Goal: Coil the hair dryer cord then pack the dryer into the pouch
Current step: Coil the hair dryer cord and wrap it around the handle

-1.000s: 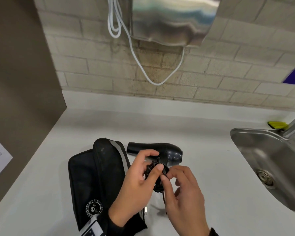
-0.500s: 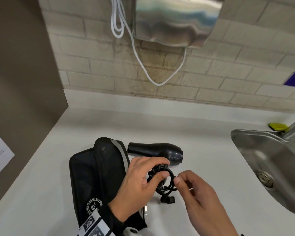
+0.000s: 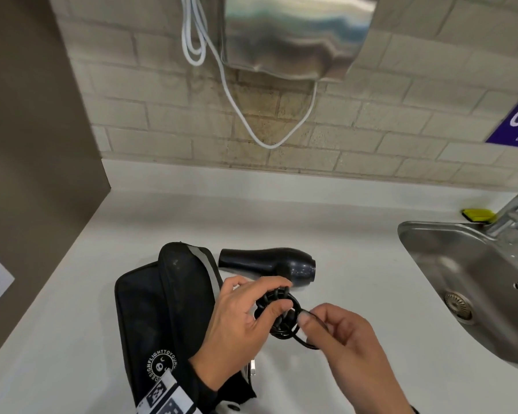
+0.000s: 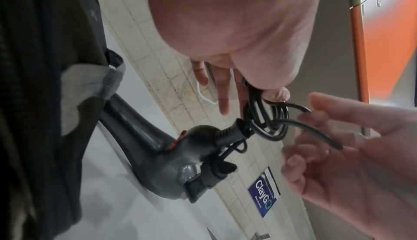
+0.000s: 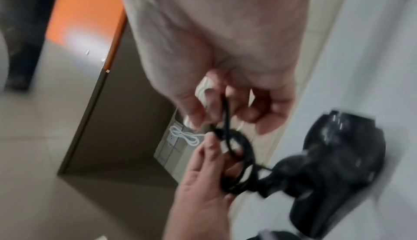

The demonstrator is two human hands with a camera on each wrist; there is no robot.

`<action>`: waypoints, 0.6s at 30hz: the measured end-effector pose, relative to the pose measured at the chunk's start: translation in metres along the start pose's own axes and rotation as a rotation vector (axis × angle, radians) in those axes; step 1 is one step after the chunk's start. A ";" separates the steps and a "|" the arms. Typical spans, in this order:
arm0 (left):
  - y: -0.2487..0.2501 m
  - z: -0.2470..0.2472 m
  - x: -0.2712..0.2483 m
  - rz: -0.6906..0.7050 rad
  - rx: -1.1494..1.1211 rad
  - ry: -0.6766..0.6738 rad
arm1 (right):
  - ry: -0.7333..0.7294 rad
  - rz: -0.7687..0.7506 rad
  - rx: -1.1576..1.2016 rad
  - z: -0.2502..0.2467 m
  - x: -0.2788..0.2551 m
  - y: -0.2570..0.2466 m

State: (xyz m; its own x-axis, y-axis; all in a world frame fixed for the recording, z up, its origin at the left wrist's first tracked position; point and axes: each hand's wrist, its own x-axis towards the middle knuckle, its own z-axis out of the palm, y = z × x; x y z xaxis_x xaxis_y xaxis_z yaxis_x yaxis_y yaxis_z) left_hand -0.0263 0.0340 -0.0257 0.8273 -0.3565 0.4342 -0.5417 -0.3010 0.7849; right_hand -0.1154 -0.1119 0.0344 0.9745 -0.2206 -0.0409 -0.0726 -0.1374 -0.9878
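Observation:
A black hair dryer (image 3: 269, 264) (image 4: 162, 156) (image 5: 338, 163) lies on the white counter (image 3: 341, 234), nozzle pointing left, beside a black pouch (image 3: 162, 309) with a grey strip and a round white logo. My left hand (image 3: 240, 327) (image 4: 259, 90) holds the small black cord coil (image 3: 277, 313) (image 4: 266, 119) (image 5: 237, 163) just in front of the dryer. My right hand (image 3: 335, 333) (image 5: 210, 119) pinches the loose cord end (image 3: 307, 340) between thumb and forefinger at the coil's right side. The plug is not visible.
A steel sink (image 3: 476, 279) with a tap (image 3: 512, 213) is set into the counter at the right, a yellow sponge (image 3: 477, 215) behind it. A metal hand dryer (image 3: 296, 34) and a white cable (image 3: 237, 100) hang on the tiled wall. A brown partition (image 3: 27, 144) stands at left.
My right hand drew away from the coil to the right, then came back and now pinches the loose cord at the coil's right side. The left hand keeps hold of the coil.

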 end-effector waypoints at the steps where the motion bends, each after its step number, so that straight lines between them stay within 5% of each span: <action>1: -0.001 -0.001 0.001 0.003 0.004 -0.002 | -0.076 -0.030 0.004 -0.005 -0.002 0.002; 5: -0.002 -0.003 0.001 -0.010 -0.009 -0.015 | -0.247 -0.040 0.052 -0.014 -0.008 0.017; 11: -0.004 0.003 -0.003 -0.042 -0.017 -0.088 | 0.126 -0.190 -0.279 -0.002 -0.010 0.033; 18: -0.010 0.006 -0.002 -0.077 -0.110 -0.010 | 0.328 -0.105 0.237 0.015 -0.008 0.017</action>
State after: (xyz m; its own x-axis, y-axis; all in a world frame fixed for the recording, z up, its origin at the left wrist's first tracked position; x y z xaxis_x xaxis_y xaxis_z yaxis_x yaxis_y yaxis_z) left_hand -0.0236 0.0330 -0.0374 0.8641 -0.3447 0.3668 -0.4563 -0.2288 0.8599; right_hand -0.1214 -0.0980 0.0155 0.8520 -0.5184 0.0736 0.1114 0.0421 -0.9929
